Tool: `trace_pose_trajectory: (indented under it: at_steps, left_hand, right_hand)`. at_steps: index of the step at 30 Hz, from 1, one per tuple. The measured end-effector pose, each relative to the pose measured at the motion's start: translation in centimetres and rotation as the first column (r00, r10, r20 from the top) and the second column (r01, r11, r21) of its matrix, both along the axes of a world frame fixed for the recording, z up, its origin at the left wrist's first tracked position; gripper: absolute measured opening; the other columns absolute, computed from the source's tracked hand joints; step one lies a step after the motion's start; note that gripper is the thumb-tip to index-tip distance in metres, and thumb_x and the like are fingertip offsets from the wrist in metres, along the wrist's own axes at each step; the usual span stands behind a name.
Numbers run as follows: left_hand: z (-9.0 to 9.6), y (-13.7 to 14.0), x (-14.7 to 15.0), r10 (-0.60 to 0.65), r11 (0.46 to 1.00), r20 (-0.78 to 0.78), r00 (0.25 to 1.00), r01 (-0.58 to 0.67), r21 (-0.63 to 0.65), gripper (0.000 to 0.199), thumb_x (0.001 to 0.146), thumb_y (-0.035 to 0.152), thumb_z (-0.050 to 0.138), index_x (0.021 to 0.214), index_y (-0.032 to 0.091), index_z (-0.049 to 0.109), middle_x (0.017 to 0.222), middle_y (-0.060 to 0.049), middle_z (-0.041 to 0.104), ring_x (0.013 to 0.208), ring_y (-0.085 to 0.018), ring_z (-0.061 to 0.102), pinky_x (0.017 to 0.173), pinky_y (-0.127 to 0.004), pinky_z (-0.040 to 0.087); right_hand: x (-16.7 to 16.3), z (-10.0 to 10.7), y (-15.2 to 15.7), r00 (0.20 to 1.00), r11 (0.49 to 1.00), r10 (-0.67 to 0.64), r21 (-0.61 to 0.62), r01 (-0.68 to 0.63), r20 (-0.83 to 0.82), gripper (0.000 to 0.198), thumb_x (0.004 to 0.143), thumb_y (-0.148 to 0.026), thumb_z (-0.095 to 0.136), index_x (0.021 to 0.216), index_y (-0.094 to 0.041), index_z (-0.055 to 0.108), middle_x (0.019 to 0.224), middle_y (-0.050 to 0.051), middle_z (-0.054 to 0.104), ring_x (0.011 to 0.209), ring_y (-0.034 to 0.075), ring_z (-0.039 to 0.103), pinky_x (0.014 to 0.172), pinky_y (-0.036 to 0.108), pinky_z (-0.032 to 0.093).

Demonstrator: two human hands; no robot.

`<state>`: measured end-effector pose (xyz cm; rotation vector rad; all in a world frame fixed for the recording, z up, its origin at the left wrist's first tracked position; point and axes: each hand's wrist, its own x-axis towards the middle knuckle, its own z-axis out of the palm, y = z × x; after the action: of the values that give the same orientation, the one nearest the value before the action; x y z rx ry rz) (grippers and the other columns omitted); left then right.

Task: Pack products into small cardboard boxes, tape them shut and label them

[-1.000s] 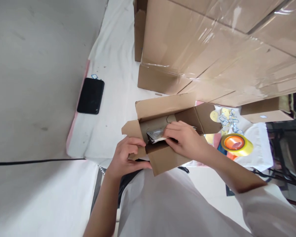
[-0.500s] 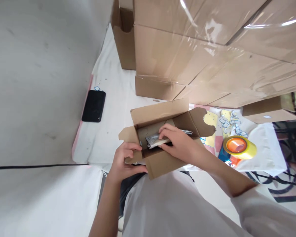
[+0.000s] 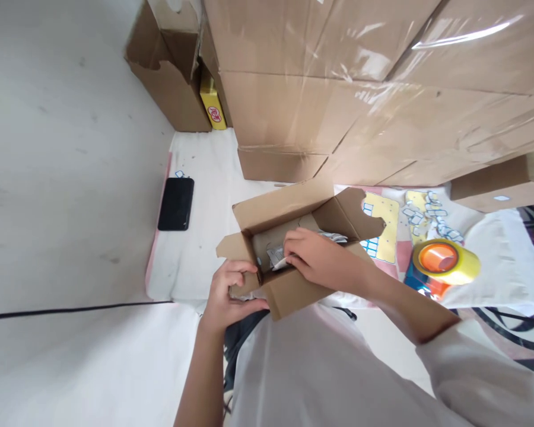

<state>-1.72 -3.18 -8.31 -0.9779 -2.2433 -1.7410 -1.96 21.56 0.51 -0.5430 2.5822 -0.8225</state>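
An opened cardboard box (image 3: 300,204) lies in front of me with its flaps folded outward. My left hand (image 3: 226,292) grips the box's near left corner, thumb below and fingers over the edge. Inside the box, my right hand (image 3: 309,256) is closed on a folded, printed paper packet (image 3: 276,257); the fingers hide much of it. The packet's other end shows to the right of the hand, near the box's right wall. What the packet is exactly, I cannot tell.
Taped-together cartons (image 3: 289,112) rise behind the box. At the back left stand an open carton (image 3: 173,89) and a yellow box (image 3: 213,107). A black phone (image 3: 176,204) lies left. On the right are a yellow tape roll (image 3: 465,264) and a carton (image 3: 502,184).
My right hand has pressed the packet lower and deeper into the box. My left hand keeps its hold on the corner. The view has shifted, bringing the back-left cartons further into sight.
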Motion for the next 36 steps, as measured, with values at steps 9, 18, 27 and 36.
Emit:
trace_pose_trajectory:
  at_steps: [9,18,27,36]
  left_hand:
    - [-0.6,-0.4,0.7,-0.033,0.999,0.042,0.999,0.033,0.005,0.057,0.068,0.041,0.089,0.099,0.025,0.043,0.111,-0.008,0.069,0.102,-0.022,0.067,0.085,-0.038,0.053]
    - [-3.0,0.6,1.1,0.269,0.962,-0.128,0.955,-0.272,-0.008,0.121,0.055,0.068,0.086,0.154,0.037,0.023,0.165,-0.019,0.023,0.15,-0.038,0.032,0.104,-0.051,0.047]
    - [-3.6,2.3,3.1,0.211,0.964,0.055,0.976,-0.198,-0.176,0.118,0.061,0.074,0.079,0.158,0.029,0.029,0.161,-0.016,0.039,0.152,-0.038,0.029,0.125,-0.058,0.023]
    - [-2.8,3.8,2.4,0.419,0.891,0.27,0.867,-0.45,0.06,0.058,0.084,0.046,0.073,0.136,0.026,0.059,0.141,-0.011,0.062,0.135,-0.031,0.054,0.118,-0.051,0.038]
  right_hand:
    - [1.2,-0.8,-0.1,0.968,1.0,-0.021,0.005,0.023,-0.251,0.023,0.101,-0.014,0.048,0.088,-0.017,0.067,0.097,0.008,0.069,0.098,0.024,0.058,0.092,0.043,0.045]
    - [6.9,-0.4,5.9,0.698,0.748,-0.57,-0.626,0.222,-0.433,0.015,0.094,-0.012,0.062,0.097,-0.025,0.07,0.098,0.006,0.071,0.102,0.025,0.066,0.091,0.046,0.055]
    - [6.4,-6.1,10.3,0.378,0.02,-0.913,-0.907,0.42,0.155,0.042,0.101,-0.049,0.051,0.073,-0.024,0.07,0.096,0.007,0.069,0.1,0.024,0.065,0.095,0.044,0.05]
    - [4.2,-6.9,10.7,0.621,-0.458,-0.241,-0.652,0.605,0.746,0.065,0.094,-0.074,0.039,0.098,-0.025,0.081,0.115,0.007,0.076,0.123,0.029,0.06,0.112,0.048,0.041]
